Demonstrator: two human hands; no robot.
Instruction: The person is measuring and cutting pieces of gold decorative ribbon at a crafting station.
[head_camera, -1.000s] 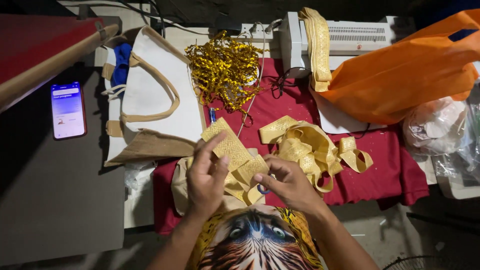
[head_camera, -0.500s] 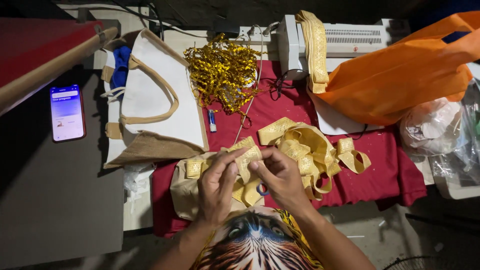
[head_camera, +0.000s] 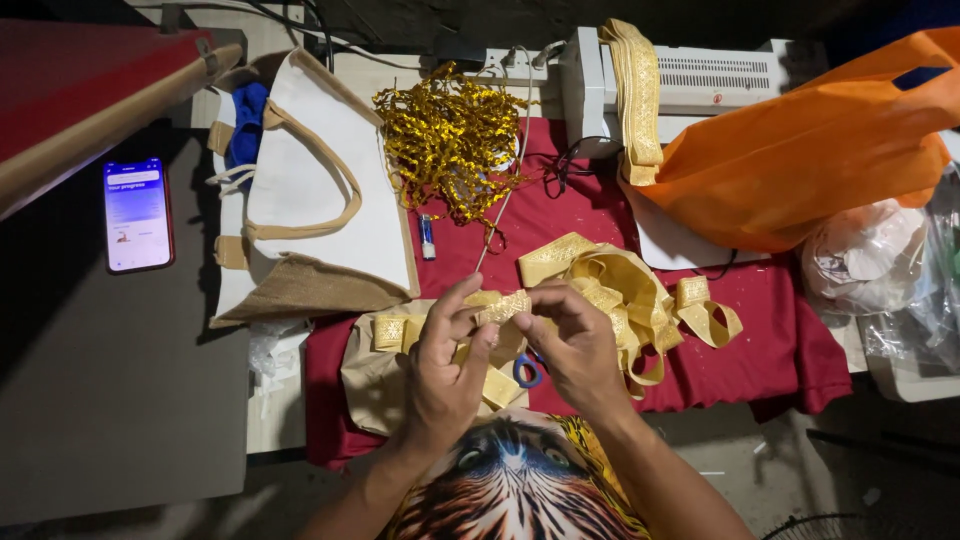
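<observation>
Seen from above, the left hand (head_camera: 445, 365) and right hand (head_camera: 578, 345) pinch a short strip of gold ribbon (head_camera: 503, 306) between closed fingers (head_camera: 470, 322), holding it just above a red cloth (head_camera: 770, 340) on the surface. A loose ribbon pile (head_camera: 625, 290) lies just right; blue-handled scissors (head_camera: 527, 371) sit beneath the hands.

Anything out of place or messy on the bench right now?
Mostly clutter: the gold ribbon lies in a loose, twisted heap on the red cloth, and a gold band hangs draped over the white machine. Nothing looks spilled or broken.
</observation>
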